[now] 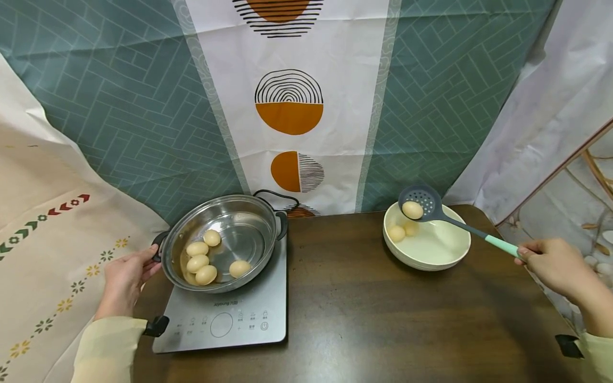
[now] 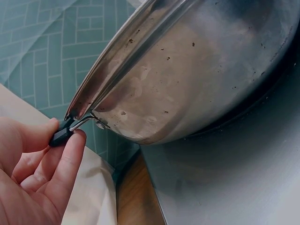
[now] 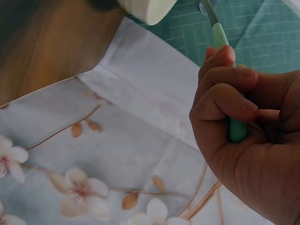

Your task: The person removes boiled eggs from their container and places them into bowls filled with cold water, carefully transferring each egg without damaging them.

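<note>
My left hand [image 1: 128, 272] pinches the black side handle [image 2: 62, 133] of a steel pot [image 1: 258, 213] between thumb and fingers. Several eggs [image 1: 197, 264] lie inside the pot, most bunched at its left. With curled fingers my right hand [image 3: 234, 103] grips the mint-green handle [image 1: 502, 245] of a grey slotted skimmer. One egg [image 1: 413, 210] rests on the skimmer head [image 1: 428, 198], which is over the left back part of a cream bowl [image 1: 447, 256]. Two more eggs [image 1: 396, 233] are in the bowl, at its left side.
The pot stands on a silver induction cooktop [image 1: 191, 319] with a black cord [image 1: 275, 192] behind it. Brown wooden tabletop [image 1: 345, 298] lies between cooktop and bowl. Patterned cloths hang behind the table [image 1: 292, 119] and at both sides.
</note>
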A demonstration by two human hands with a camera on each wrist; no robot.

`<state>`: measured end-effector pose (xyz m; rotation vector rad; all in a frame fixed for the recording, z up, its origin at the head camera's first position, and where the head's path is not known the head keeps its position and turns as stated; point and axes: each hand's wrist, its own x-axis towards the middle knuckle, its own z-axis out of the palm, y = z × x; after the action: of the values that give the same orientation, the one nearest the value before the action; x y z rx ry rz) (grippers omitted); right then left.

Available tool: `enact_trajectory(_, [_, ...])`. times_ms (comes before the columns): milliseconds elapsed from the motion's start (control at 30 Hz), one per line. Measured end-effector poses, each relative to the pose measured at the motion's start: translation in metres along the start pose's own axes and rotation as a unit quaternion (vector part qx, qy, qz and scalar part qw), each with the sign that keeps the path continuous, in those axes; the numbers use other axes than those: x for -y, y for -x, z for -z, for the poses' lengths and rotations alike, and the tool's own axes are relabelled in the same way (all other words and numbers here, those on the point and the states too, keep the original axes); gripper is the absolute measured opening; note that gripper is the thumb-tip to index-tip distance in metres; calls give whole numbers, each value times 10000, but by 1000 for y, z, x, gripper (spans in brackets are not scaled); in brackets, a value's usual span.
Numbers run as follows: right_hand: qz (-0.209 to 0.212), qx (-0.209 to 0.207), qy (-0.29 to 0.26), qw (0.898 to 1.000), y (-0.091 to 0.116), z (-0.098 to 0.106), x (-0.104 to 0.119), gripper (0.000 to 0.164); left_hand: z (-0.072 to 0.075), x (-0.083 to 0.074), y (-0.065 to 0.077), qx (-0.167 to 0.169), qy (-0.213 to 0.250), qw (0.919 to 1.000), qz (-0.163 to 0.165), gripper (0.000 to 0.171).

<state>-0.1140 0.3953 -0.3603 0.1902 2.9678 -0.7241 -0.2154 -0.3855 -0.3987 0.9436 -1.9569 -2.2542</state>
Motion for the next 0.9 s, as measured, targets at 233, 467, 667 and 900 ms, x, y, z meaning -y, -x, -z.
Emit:
enact_trajectory(233, [-152,178,146,9996,5,-4,-13,49,0,-1,0,-9,11,10000,12,6])
enact_trajectory(467, [-180,167,417,9988,3,-6,-21,44,0,0,0,-3,-38,10000,15,6])
enact_trajectory(667, [-97,148,461,9988,6,-11,-20,39,-1,0,1,61,5,10000,-45,5])
enact_trajectory(900, [-28,-45,723,9974,4,-11,-18,32,-1,0,1,42,63,10000,-48,4])
